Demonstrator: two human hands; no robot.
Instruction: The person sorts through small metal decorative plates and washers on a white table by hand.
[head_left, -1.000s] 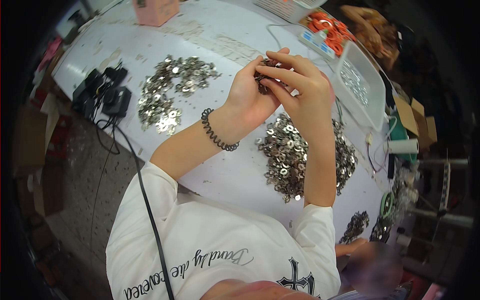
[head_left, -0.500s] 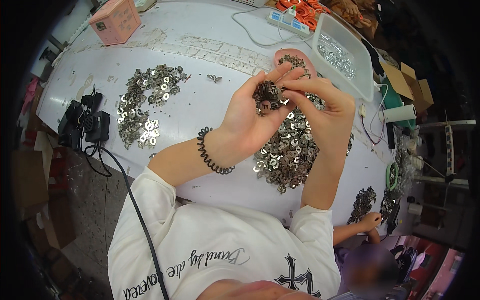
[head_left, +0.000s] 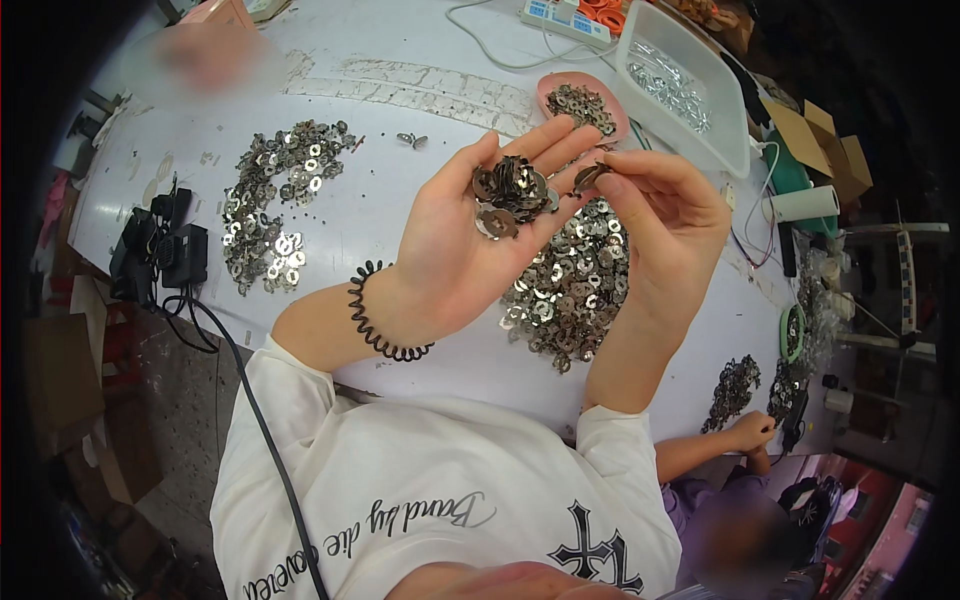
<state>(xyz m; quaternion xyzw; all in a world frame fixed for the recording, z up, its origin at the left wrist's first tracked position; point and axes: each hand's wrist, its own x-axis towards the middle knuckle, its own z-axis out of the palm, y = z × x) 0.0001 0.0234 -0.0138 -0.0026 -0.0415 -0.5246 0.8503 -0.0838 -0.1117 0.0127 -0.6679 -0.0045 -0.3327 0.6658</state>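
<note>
My left hand [head_left: 435, 245] lies palm up with its fingers stretched out, and a small heap of thin metal pieces [head_left: 513, 192] rests in it. Just beside those fingers, my right hand [head_left: 665, 225] pinches a dark metal piece [head_left: 588, 179] between thumb and fingertips; whether it is one or a few stacked I cannot tell. Under both hands a large pile of similar shiny, cut-out metal pieces [head_left: 570, 290] covers the white table. Part of that pile is hidden by my hands.
Another pile of metal pieces [head_left: 262, 200] spreads at the left. Beyond my hands are a pink dish [head_left: 620, 128] of small parts and a translucent bin [head_left: 728, 150] of silvery parts. A black cable [head_left: 255, 395] crosses my left side. At lower right, another person's hand [head_left: 750, 432] touches the table.
My hands have come apart: the right thumb and fingers have drawn back from the heap with a piece between them. The left palm has moved left and opened flatter.
</note>
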